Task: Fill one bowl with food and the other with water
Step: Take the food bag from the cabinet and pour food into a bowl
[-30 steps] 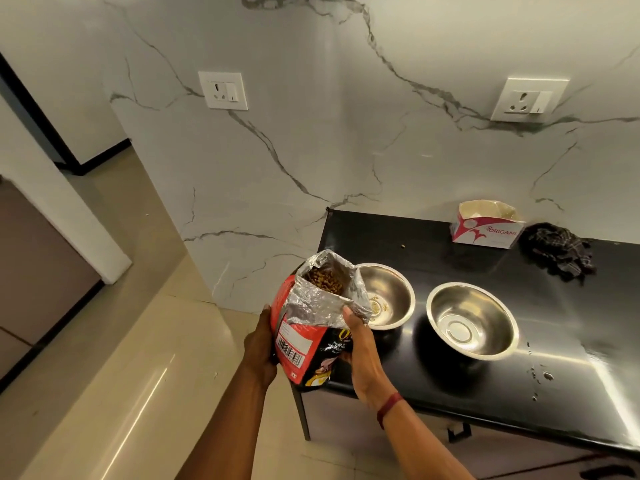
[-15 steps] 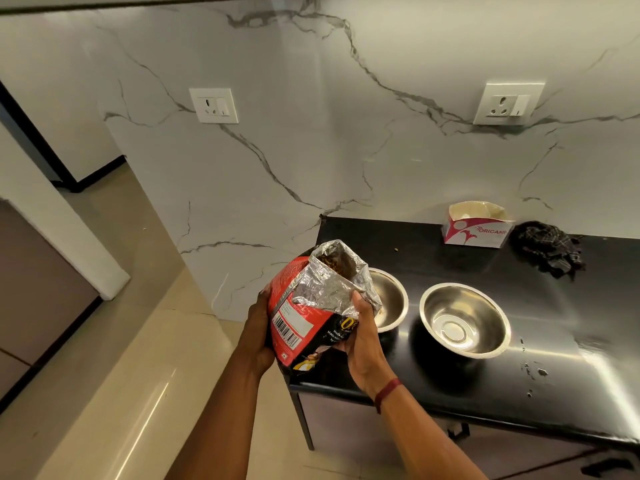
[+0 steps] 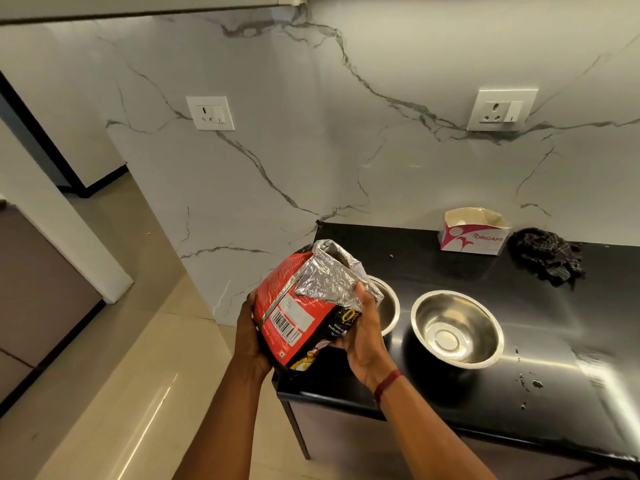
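The small white-and-red carton (image 3: 474, 233) at the back of the worktop (image 3: 450, 261) carries the red word "ORIGAM" along its front face (a last letter may follow at the corner, but it cannot be made out). The red and black food bag (image 3: 277, 299) shows a barcode (image 3: 286, 328) beside a white label (image 3: 298, 311), and the print on both is too small to read. On the bag's black part are a large yellow "O" and small white lines that begin with "Made".
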